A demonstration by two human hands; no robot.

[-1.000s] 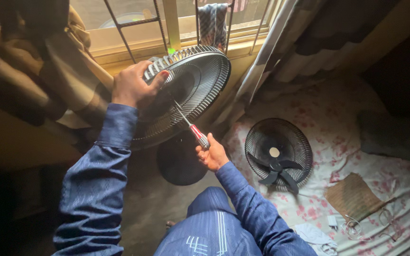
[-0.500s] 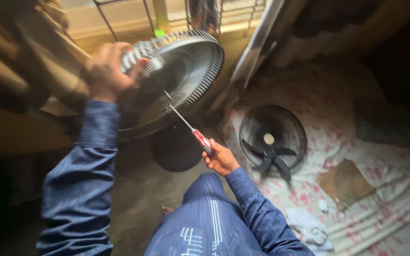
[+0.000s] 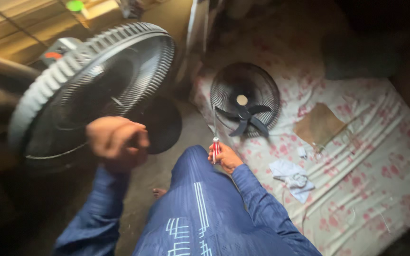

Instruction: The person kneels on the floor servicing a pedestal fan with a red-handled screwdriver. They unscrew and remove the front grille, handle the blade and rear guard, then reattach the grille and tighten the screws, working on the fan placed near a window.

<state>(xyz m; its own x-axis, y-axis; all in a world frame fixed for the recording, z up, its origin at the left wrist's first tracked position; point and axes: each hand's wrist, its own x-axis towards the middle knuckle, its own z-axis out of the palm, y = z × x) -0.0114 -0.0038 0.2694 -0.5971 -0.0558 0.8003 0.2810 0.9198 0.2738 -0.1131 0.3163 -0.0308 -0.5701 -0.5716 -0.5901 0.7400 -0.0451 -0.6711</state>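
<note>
Fan under disassembly: the right hand (image 3: pixel 225 156) closes its grip on a screwdriver (image 3: pixel 215 132), shaft pointing to 12 o'clock, while the left hand (image 3: pixel 117 142), blurred and loosely curled around nothing visible, hovers before the rear guard (image 3: pixel 91 80) at 10 o'clock. Judged from the layout, the front guard (image 3: pixel 245 97) with blades (image 3: pixel 245 118) already lies detached on the bed (image 3: pixel 371 156) at 1 o'clock; the rear guard remains mounted.

Screwdriver: red-handled screwdriver with a slim metal shaft (image 3: pixel 214 137), upright, tip pointing up, handle gripped at the knee.
Fan guard: round grey ribbed plastic fan guard (image 3: pixel 91 90), tilted on edge, open face toward the camera, at the left by the window.
</note>
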